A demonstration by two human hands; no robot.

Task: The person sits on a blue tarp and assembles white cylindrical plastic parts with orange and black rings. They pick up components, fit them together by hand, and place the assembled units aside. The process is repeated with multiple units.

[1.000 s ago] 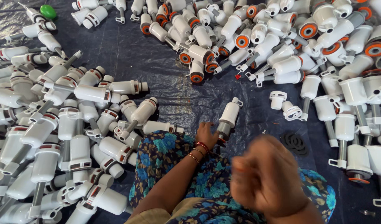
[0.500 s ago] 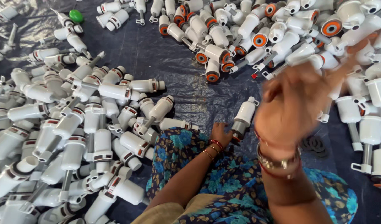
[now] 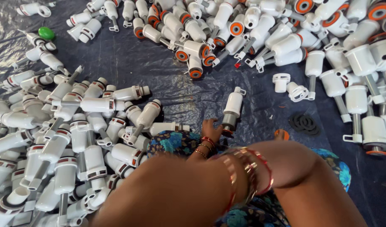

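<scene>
My left hand [image 3: 210, 129], with red and gold bangles at the wrist, reaches out over my patterned blue lap and grips the lower end of a white plastic pump part [image 3: 233, 108], which stands tilted on the dark tarp [image 3: 129, 63]. My right hand [image 3: 180, 191] crosses the foreground very close to the camera, blurred, with bangles at its wrist. Its fingers cannot be made out, and nothing shows in it.
Several finished white pump parts lie heaped on the left [image 3: 66, 138]. A pile with orange-ringed ends [image 3: 209, 38] spreads across the top and right. Black rubber rings [image 3: 304, 123] and a small orange piece [image 3: 281, 134] lie near my knee. A green cap [image 3: 46, 33] sits top left.
My right hand, raised and blurred at mid-right before, has swung down and left across the foreground. My left hand has kept its hold on the same white part.
</scene>
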